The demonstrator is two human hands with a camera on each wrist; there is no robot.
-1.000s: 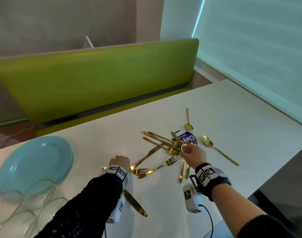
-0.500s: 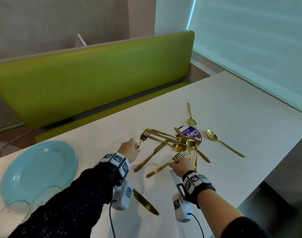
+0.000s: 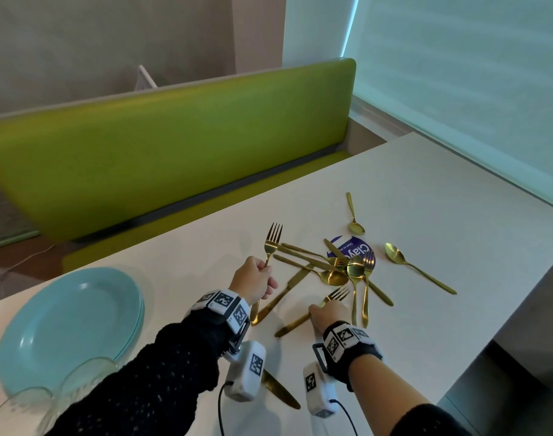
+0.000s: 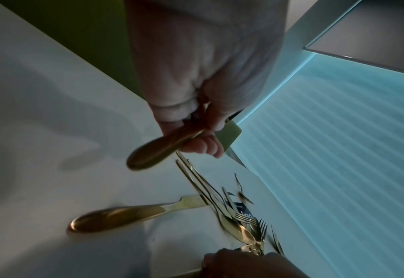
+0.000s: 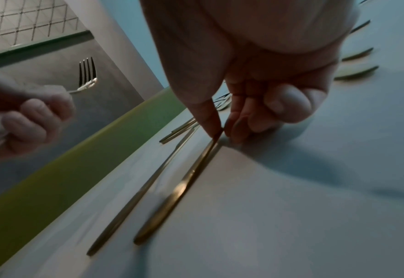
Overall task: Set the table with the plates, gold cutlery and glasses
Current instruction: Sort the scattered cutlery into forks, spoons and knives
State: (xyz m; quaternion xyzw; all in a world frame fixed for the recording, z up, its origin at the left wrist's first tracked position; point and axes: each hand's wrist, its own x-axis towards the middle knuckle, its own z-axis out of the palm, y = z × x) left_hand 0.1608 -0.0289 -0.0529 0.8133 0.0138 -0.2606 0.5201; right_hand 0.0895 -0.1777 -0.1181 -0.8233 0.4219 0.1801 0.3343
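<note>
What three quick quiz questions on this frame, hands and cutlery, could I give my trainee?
1. True or false: the left hand grips a fork with its tines pointing up.
2. What does the right hand pinch? A) a spoon B) a fork's handle C) a glass
3. Fill in: the stacked plates are ____ in colour.

Key: 1 true. 2 B, the second fork lying on the table. 3 light blue.
</note>
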